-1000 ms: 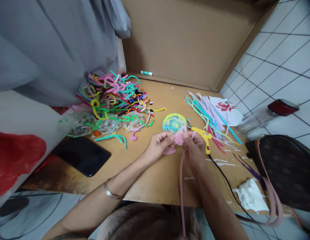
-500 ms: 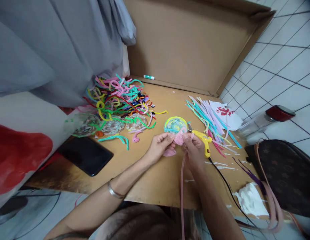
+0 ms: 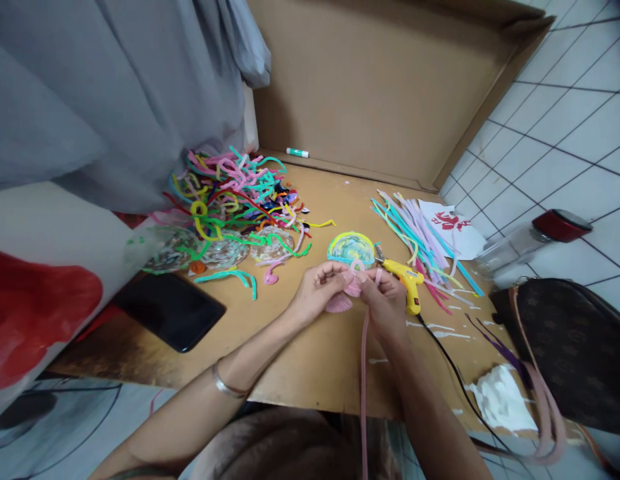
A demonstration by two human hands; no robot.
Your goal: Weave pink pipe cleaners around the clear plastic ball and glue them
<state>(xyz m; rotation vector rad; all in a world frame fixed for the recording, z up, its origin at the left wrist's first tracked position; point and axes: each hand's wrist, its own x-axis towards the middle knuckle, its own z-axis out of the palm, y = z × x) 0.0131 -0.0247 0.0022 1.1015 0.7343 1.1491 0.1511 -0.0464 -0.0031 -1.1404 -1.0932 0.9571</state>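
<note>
Both hands (image 3: 314, 292) (image 3: 387, 303) pinch a pink piece (image 3: 353, 288), loop (image 3: 357, 263) pointing away, long strand (image 3: 363, 387) hanging down.

Two hands (image 3: 317, 288) (image 3: 387, 303), one yellow glue gun (image 3: 411, 283), one phone (image 3: 170, 312), one glue stick (image 3: 297, 153), one red-capped bottle (image 3: 540, 232), one handbag (image 3: 565, 353).

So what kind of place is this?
It looks like a craft table, maybe in someone's home or a small workshop: there's a yellow glue gun, a bundle of fuzzy stems and a tangled colourful pile.
</note>
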